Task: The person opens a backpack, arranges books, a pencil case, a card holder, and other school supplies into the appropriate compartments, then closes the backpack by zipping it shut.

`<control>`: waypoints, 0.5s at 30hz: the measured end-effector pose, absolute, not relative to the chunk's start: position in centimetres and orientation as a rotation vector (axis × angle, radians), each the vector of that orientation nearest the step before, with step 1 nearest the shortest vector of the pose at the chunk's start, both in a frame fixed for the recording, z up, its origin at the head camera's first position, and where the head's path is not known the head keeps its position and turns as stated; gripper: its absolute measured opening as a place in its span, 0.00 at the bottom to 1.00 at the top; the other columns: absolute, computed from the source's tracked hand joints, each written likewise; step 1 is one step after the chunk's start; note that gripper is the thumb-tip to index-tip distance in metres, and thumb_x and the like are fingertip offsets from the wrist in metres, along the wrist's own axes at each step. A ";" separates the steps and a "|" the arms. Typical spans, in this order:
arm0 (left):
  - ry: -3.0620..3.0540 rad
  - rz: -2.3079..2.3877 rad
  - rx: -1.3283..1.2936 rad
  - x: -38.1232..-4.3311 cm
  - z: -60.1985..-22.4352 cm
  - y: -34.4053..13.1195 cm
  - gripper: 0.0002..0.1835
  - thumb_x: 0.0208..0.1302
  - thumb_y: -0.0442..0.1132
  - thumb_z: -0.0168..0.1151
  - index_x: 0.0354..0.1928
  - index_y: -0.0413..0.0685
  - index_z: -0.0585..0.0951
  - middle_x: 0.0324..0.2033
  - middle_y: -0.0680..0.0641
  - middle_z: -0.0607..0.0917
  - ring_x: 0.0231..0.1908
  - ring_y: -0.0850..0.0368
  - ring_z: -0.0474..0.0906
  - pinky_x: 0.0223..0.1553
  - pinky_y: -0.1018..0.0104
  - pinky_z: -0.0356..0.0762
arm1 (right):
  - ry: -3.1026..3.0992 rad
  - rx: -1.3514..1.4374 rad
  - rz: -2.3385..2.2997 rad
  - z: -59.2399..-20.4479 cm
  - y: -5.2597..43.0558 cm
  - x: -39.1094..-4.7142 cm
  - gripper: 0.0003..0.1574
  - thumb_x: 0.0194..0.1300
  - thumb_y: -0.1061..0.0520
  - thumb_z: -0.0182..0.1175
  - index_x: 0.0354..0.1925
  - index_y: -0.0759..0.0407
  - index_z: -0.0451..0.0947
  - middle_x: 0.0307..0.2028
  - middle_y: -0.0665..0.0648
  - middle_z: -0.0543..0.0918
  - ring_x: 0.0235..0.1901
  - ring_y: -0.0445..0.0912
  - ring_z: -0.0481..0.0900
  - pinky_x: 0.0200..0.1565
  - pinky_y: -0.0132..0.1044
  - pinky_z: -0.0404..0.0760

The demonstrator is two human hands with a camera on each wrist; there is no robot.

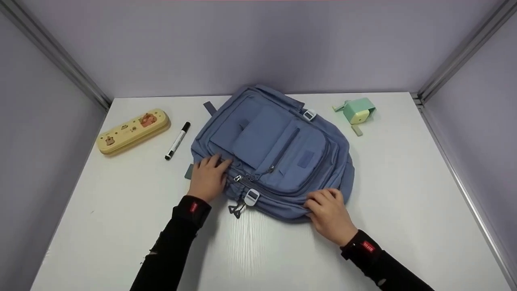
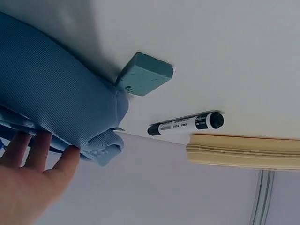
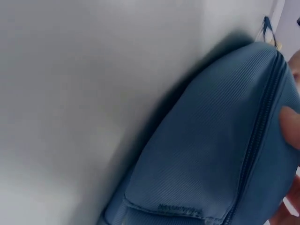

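Observation:
A blue backpack (image 1: 278, 149) lies slantwise on the white table, its front pockets and zippers facing up. My left hand (image 1: 208, 178) rests on its left edge, fingers fairly straight and spread over the fabric near a fold (image 2: 42, 133). At the lower right edge, my right hand (image 1: 331, 214) grips the backpack's side, with the thumb (image 3: 291, 126) pressed beside a long zipper (image 3: 260, 126). A teal block (image 2: 145, 74) pokes out next to the backpack by the left hand; in the head view that hand and the bag partly cover it.
Left of the backpack lie a black-and-white marker (image 1: 177, 140) and a yellow pencil case (image 1: 134, 131) with cartoon prints. A green pencil sharpener (image 1: 358, 110) with a crank stands at the back right, a small greyish-green piece (image 1: 357, 130) before it. Pale walls enclose the table.

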State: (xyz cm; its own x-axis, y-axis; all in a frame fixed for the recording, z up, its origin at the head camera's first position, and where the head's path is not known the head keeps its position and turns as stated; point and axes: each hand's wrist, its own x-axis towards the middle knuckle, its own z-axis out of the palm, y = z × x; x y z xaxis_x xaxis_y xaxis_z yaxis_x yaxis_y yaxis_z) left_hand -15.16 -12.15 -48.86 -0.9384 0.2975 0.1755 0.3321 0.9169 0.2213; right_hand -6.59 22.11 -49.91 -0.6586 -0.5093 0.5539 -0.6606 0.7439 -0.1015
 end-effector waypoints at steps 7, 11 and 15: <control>-2.954 -0.326 -0.528 -13.5 -48.6 -11.0 0.23 0.66 0.48 0.63 0.62 0.55 0.79 0.53 0.39 0.79 0.49 0.39 0.73 0.49 0.42 0.72 | -2.508 0.751 0.415 -49.9 24.7 -8.2 0.16 0.43 0.68 0.73 0.28 0.55 0.79 0.38 0.55 0.84 0.43 0.52 0.80 0.51 0.54 0.71; -2.933 -0.300 -0.559 -12.6 -48.9 -10.4 0.23 0.67 0.52 0.62 0.62 0.56 0.79 0.48 0.41 0.79 0.45 0.41 0.72 0.45 0.45 0.71 | -2.558 0.677 0.435 -49.9 25.9 -9.5 0.14 0.45 0.73 0.68 0.29 0.58 0.79 0.39 0.58 0.84 0.45 0.55 0.81 0.49 0.57 0.75; -2.912 -0.315 -0.606 -11.9 -49.1 -9.8 0.24 0.67 0.53 0.62 0.63 0.57 0.78 0.45 0.42 0.78 0.43 0.43 0.70 0.43 0.49 0.68 | -2.611 0.603 0.478 -49.9 26.9 -10.9 0.15 0.46 0.77 0.62 0.29 0.59 0.79 0.39 0.59 0.84 0.46 0.57 0.81 0.47 0.58 0.77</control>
